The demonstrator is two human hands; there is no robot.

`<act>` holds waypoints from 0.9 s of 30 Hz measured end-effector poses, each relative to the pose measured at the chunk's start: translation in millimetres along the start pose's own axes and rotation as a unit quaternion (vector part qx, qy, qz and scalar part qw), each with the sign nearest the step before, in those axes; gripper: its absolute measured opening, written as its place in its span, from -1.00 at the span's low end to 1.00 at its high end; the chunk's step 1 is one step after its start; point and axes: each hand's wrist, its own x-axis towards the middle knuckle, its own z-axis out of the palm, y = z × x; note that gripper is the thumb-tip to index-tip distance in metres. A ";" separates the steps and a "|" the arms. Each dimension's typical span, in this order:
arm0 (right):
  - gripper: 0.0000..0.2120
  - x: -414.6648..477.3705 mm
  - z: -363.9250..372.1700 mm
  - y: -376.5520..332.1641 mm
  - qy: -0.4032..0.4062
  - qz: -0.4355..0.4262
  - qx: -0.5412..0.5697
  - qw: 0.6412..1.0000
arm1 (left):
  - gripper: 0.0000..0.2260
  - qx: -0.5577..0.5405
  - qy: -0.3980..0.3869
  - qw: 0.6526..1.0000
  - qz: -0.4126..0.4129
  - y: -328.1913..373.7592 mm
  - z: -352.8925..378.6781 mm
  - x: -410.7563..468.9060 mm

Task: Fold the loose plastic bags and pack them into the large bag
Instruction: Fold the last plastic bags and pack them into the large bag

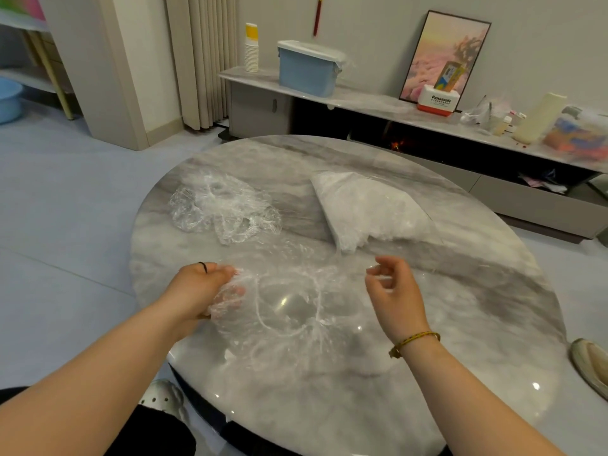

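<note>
A: Tabletop (444, 373): large bag (368, 209) far side, loose pile (223, 209) left. Step?
B: Spreading one clear bag (289, 311). Left hand (204, 291) grips its edge; right hand (391, 291) half-curled, prob. empty. Next: flatten, fold.

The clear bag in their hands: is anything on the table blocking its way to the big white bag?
Nothing visible does. Bare table lies between the clear bag and the large bag; the loose pile sits off left.
</note>
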 end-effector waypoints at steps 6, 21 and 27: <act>-0.76 -24.6 13.2 25.4 -0.258 -0.397 -0.302 0.827 | -0.67 0.314 0.089 0.941 0.093 -16.0 -5.8 15.8; -0.65 -27.2 29.1 18.3 -0.262 -0.171 -0.332 0.890 | 0.00 0.568 -0.305 0.730 0.227 -27.2 5.4 -27.7; -0.77 -19.9 17.6 8.7 -0.271 0.070 -0.088 0.956 | -0.56 0.585 -0.231 0.734 0.257 -41.8 4.1 -13.5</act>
